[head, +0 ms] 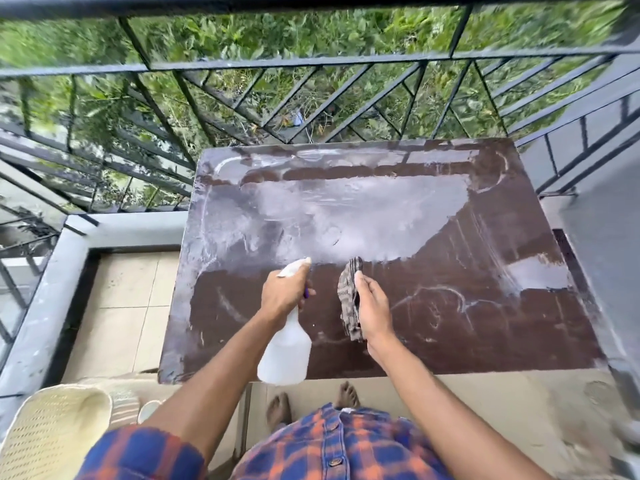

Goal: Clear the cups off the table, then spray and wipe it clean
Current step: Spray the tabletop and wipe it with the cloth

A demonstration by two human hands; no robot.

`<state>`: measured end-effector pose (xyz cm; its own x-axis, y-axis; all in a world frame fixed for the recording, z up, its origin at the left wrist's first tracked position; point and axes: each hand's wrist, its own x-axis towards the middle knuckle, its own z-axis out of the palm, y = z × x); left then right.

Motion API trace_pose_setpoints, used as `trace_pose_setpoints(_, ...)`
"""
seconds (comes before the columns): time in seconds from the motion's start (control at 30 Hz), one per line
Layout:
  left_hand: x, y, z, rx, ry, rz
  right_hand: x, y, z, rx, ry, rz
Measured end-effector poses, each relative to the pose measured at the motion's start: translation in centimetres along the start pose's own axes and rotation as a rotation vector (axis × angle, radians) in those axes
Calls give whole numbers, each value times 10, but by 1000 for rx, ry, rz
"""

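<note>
On my feed, the left hand (284, 292) was curled tight round the neck of the white spray bottle (285, 355), nozzle pointing across the brown table (485, 306). The right hand (372, 310) pinched a striped cloth (349, 299) over the near half. Pale wet smears covered the far half.

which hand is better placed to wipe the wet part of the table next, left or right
Right, probably. The right hand holds the cloth beside the near edge of the wet film on the table. The left hand is busy gripping the spray bottle.
</note>
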<state>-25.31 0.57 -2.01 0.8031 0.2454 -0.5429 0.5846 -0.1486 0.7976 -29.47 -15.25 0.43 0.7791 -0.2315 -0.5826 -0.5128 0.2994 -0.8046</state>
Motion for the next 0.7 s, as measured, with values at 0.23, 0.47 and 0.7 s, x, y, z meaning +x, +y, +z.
trace_pose_setpoints(0.23,10,17,22,13,132,21,22,-14,-18,-24,-6,-33)
trace_pose_setpoints(0.47,34,34,13,33,264,-32,41,-25,-11,-53,-23,-28)
trace_pose_setpoints(0.7,78,12,-32,-35,307,-71,50,-23,10,-122,-15,-22)
